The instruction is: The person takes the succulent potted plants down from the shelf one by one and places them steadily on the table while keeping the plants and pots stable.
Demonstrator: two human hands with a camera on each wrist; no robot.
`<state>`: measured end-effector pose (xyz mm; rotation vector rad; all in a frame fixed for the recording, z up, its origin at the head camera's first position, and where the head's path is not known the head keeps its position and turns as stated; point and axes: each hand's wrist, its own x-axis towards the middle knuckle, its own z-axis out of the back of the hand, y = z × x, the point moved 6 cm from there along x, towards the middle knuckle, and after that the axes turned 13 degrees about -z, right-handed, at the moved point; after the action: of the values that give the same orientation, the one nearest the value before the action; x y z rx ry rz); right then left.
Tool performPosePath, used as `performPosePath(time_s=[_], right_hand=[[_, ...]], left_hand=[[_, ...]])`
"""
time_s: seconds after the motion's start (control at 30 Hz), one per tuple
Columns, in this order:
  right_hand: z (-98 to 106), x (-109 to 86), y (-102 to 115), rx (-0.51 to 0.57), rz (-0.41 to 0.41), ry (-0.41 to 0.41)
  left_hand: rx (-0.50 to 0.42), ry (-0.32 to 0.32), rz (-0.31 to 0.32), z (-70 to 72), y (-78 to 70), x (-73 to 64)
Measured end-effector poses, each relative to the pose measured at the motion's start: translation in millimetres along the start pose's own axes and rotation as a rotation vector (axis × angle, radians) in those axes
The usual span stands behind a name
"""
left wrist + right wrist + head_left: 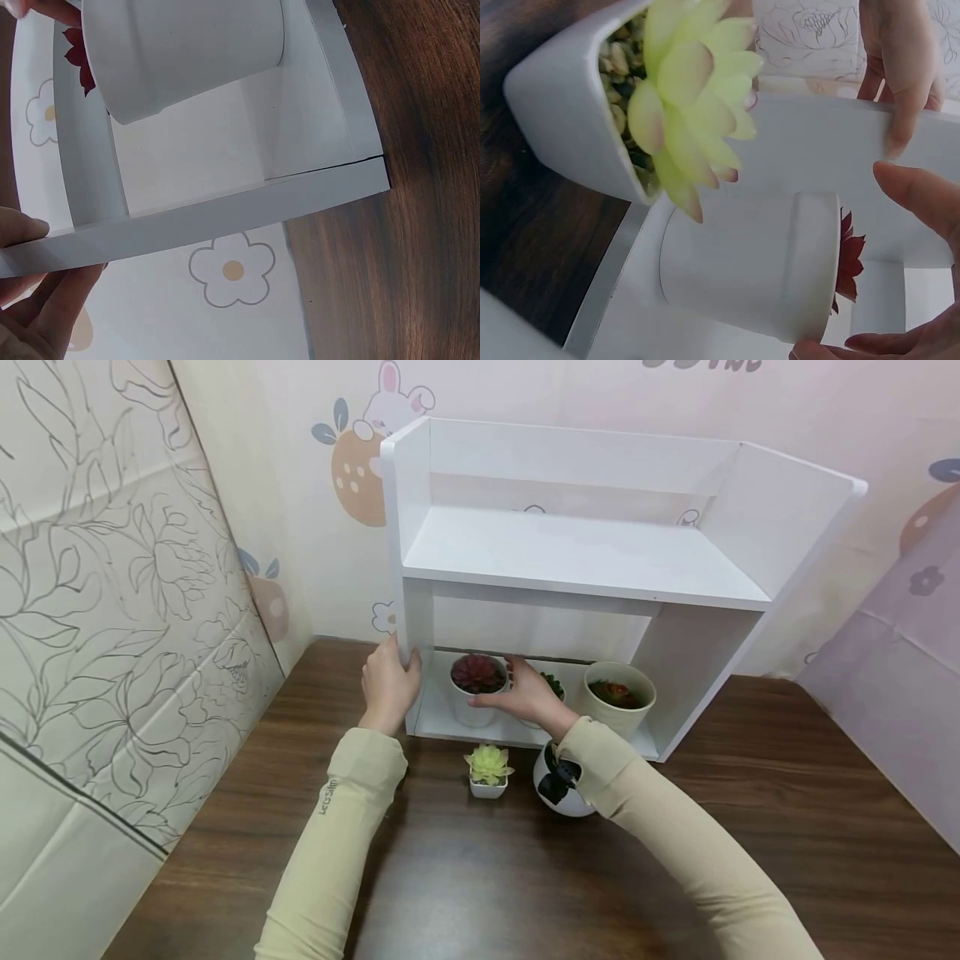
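Observation:
My left hand (390,685) grips the front edge of the left side panel of a white shelf (585,587), thumb inside and fingers outside. A white pot with a dark red succulent (477,677) stands in the lower compartment near that panel. My right hand (525,695) is at this pot, its thumb spread away from the other fingers. In the right wrist view the thumb (915,191) is apart from the pot, while other fingertips (810,351) are right at its rim. A small green plant (553,685) is partly hidden behind the right hand.
A cream pot (621,697) with a reddish plant stands at the right of the lower compartment. In front of the shelf, on the brown wooden table (465,877), are a small yellow-green succulent (488,767) and a round white pot (573,802), partly covered by the right sleeve.

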<state>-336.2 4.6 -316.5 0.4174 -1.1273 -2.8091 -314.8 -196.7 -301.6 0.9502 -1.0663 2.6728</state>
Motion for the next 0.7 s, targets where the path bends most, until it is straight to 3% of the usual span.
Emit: performPosePath(time_s=[0.33,0.7], right_hand=[[-3,10.7,3,-0.03,-0.05,-0.009],[-5,17.5,8,-0.077,-0.038,-0.018]], left_hand=[[0.011,-0.002,0.001,0.8,0.0,0.1],[0.021,-0.001,0.001,0.2,0.3,0.0]])
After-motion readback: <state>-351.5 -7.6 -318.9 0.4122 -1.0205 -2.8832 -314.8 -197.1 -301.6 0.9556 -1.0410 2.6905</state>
